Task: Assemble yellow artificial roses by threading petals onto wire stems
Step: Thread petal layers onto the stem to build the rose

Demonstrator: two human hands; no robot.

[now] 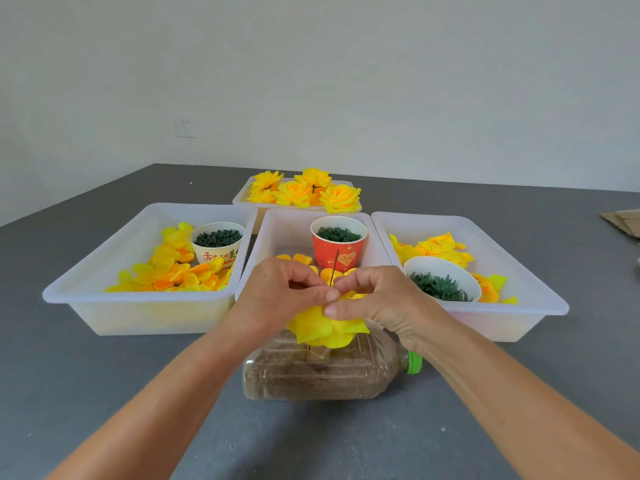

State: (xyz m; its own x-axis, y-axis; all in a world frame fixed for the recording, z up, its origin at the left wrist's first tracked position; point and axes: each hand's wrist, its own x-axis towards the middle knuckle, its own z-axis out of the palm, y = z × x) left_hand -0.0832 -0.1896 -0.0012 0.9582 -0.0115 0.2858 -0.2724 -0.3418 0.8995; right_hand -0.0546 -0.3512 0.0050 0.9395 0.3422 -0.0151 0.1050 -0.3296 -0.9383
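Both hands, left hand and right hand, pinch the yellow petals on the wire stem, fingers curled, hiding the join, trays crowding behind.

A plain off-white wall fills the far half of the scene, evenly lit. A white socket sits low on it at the left. Below runs a dark grey table, with flat cardboard at its far right edge.
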